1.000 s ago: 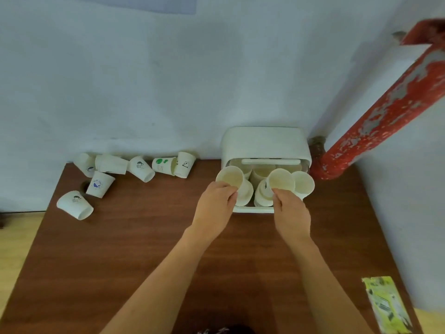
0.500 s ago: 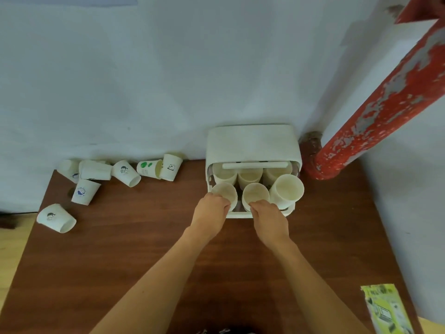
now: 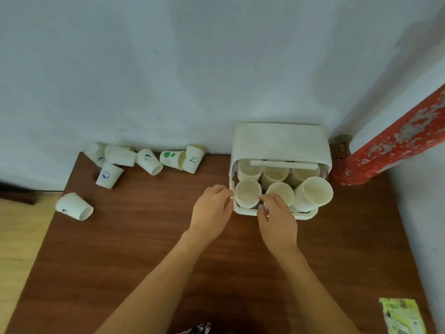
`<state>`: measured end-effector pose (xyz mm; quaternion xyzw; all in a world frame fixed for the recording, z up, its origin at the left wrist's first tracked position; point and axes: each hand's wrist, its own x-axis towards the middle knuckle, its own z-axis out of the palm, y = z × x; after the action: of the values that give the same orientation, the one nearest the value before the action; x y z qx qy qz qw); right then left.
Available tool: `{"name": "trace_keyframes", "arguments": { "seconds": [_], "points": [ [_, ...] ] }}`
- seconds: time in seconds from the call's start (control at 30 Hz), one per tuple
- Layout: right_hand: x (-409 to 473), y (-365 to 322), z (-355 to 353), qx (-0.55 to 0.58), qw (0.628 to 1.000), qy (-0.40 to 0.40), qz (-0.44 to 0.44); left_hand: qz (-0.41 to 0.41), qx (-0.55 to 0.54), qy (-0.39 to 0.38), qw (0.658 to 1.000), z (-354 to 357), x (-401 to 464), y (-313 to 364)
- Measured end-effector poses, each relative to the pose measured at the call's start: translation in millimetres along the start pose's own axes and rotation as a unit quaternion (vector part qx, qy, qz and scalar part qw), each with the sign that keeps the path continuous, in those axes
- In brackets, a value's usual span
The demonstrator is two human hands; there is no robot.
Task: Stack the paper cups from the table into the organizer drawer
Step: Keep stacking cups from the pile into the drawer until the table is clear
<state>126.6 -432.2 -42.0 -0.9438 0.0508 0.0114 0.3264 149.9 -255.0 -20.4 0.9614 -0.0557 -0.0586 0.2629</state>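
The white organizer (image 3: 280, 141) stands at the back of the brown table (image 3: 144, 237), its drawer (image 3: 243, 211) pulled out toward me. Several paper cups stand upright in the drawer, including a front left cup (image 3: 248, 194), a front middle cup (image 3: 281, 189) and a taller stack (image 3: 313, 195) at the front right. My left hand (image 3: 212, 210) has relaxed fingers touching the drawer's left front corner, beside the front left cup. My right hand (image 3: 277, 219) curls its fingers on the near side of the front middle cup at the drawer's front wall.
Several loose printed cups (image 3: 149, 161) lie along the wall at the back left, one (image 3: 74, 207) near the table's left edge. A red peeling pipe (image 3: 395, 145) slants up right of the organizer. A green packet (image 3: 401, 317) lies at the front right corner.
Both hands lowered a cup each into the drawer's front row. My left hand has let go and slid to the drawer's corner; my right hand sank to the front wall.
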Motion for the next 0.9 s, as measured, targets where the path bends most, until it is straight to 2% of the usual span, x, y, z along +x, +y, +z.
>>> {"name": "trace_keyframes", "arguments": {
  "seconds": [0.17,0.33,0.4,0.7,0.9],
  "points": [
    [-5.1,-55.3,48.7,0.014,0.992,-0.102,-0.067,-0.075,-0.009,0.011,0.997,-37.1,-37.1,-66.2],
    [-15.8,-116.3,100.8,-0.014,0.98,-0.162,-0.112,-0.234,-0.007,0.074,0.969,-85.7,-77.7,-177.0],
    [-19.3,-142.5,123.0,-0.024,0.976,-0.176,-0.122,-0.276,-0.012,0.076,0.958,-103.6,-91.4,-222.2],
    [-34.4,-264.9,229.0,-0.066,0.967,-0.23,-0.086,-0.29,-0.025,0.084,0.953,-149.2,-116.7,-357.9],
    [-23.4,-327.1,283.5,-0.07,0.965,-0.251,-0.029,-0.346,-0.01,0.064,0.936,-163.6,-111.9,-425.1]
  ]
}}
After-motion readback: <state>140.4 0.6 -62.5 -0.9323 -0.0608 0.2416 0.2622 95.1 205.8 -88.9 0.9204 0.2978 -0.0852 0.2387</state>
